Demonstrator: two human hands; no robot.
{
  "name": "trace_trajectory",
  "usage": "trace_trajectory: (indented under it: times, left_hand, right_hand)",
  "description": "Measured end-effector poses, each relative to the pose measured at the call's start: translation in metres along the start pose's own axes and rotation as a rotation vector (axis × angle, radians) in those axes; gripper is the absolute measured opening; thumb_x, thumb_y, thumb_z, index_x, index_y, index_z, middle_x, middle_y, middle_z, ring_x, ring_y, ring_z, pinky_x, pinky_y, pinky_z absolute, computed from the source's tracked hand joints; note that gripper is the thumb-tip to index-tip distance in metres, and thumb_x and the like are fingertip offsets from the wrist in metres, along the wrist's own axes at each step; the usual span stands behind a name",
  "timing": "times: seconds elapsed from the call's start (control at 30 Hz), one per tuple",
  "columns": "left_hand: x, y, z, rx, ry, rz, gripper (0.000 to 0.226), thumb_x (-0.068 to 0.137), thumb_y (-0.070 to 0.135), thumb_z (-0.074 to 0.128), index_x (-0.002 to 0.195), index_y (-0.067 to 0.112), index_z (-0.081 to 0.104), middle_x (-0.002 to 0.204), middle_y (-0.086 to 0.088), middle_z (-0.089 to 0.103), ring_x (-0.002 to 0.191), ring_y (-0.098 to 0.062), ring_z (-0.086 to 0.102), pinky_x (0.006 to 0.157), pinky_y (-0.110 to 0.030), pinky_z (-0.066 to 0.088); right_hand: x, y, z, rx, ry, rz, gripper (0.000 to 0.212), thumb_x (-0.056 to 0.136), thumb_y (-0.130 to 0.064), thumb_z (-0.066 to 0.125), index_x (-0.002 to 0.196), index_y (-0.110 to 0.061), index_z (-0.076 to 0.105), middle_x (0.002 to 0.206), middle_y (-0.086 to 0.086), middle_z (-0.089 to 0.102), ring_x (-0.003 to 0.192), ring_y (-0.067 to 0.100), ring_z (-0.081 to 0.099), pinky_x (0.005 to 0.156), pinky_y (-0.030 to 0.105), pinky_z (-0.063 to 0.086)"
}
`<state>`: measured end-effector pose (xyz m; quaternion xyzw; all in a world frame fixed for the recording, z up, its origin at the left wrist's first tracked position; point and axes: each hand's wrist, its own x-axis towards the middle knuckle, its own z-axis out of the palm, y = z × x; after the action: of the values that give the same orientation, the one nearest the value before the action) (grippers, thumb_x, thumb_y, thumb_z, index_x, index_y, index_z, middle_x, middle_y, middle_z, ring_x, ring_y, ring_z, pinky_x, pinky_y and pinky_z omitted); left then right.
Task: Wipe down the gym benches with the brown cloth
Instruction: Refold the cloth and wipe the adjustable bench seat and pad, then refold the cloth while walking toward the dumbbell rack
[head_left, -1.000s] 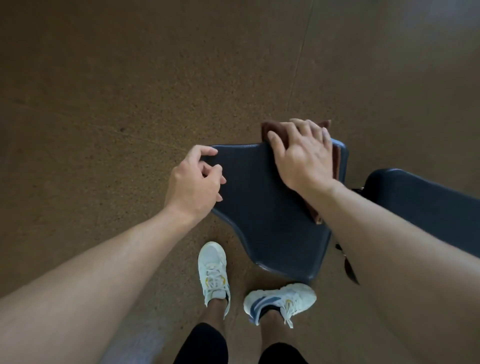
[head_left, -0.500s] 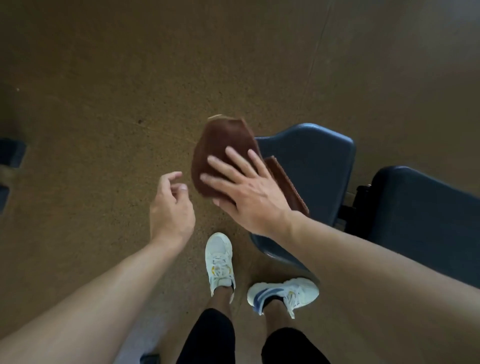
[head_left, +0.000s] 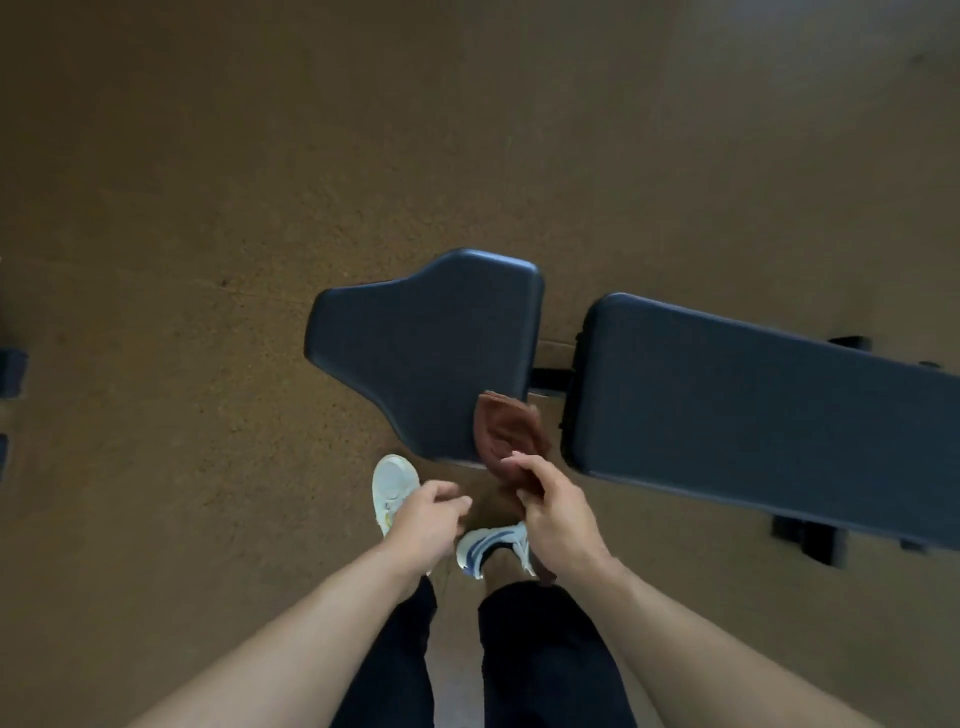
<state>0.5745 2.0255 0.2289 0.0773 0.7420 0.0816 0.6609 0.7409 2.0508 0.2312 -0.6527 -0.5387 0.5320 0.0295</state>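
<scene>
**Cloth in the right hand, long pad off to the right**

The person stands at the near edge of the bench, looking straight down. The right hand (head_left: 558, 514) has its fingers (head_left: 519, 460) pinched on the brown cloth (head_left: 506, 434), which hangs bunched in the air over the near right corner of the seat pad (head_left: 426, 348); whether the cloth touches that surface cannot be told. The left hand (head_left: 428, 519) is loosely curled, holding nothing, and hovers above the white shoes (head_left: 493, 545), just beside the right hand and clear of the padding.

The relation that matters is the direction of the back pad (head_left: 753, 415). It lies to the right of the cloth, across a narrow gap from the seat pad, and its long axis runs away to the right and slightly toward the person. The right hand is the nearer one and already has the cloth, so the likely next pass starts at the back pad's left edge and follows its length toward the far right end.
</scene>
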Motion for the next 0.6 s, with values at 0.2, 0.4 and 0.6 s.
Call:
trace_trajectory:
  times: [0.2,0.4,0.6]
  left_hand:
    - [-0.092,0.034,0.045,-0.072,0.02,0.069,0.039,0.1,0.051,0.049,0.121,0.023,0.065,0.109,0.001,0.074,0.102,-0.016,0.066,0.078,-0.03,0.05]
    - [-0.169,0.078,0.076,-0.071,-0.365,-0.01,0.071,0.088,0.07,0.054,0.119,0.009,0.072,0.114,-0.013,0.076,0.106,-0.028,0.073,0.087,-0.038,0.056]
    - [-0.23,0.086,0.115,0.528,-0.432,0.134,0.083,0.056,0.066,0.087,0.12,0.018,0.063,0.112,-0.007,0.074,0.1,-0.025,0.073,0.089,-0.037,0.058]
  right_hand:
    - [-0.095,-0.048,-0.073,0.613,0.06,0.277,0.035,0.097,0.007,0.053,0.109,-0.021,0.071,0.101,-0.001,0.079,0.099,0.016,0.074,0.089,0.034,0.061]
    - [-0.188,-0.058,-0.112,0.51,0.106,0.167,0.054,0.086,0.01,0.051,0.109,-0.037,0.067,0.104,-0.011,0.072,0.103,0.005,0.066,0.085,0.014,0.05]
    - [-0.266,-0.053,-0.071,0.394,0.452,0.133,0.034,0.093,-0.009,0.051,0.111,-0.034,0.066,0.116,-0.019,0.065,0.114,-0.013,0.053,0.104,0.01,0.037]
